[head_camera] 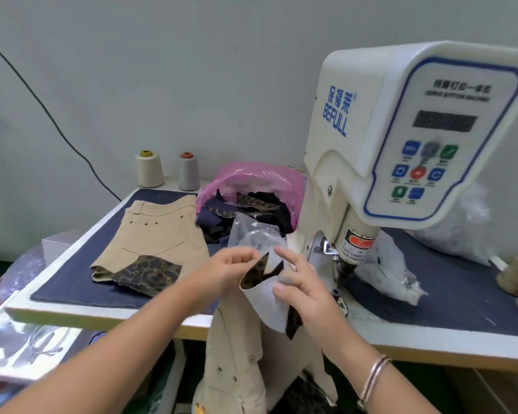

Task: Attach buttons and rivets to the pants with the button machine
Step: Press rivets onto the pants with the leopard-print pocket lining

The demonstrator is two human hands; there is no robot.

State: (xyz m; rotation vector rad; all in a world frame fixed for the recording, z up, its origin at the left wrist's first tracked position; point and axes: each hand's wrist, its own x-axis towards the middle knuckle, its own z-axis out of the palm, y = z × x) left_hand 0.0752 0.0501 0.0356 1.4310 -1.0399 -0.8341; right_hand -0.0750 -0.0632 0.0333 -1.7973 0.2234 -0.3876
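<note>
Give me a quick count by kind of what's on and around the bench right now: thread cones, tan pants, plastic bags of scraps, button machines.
Thread cones: 2, cream and grey
Tan pants: 2, one flat on the table, one hanging off the front edge at the hands
Pink scrap bags: 1
Button machines: 1
Total: 6

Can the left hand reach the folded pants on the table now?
Probably not at once: the left hand pinches a leopard patch. The folded pants lie uncovered just to its left, with nothing between.
</note>
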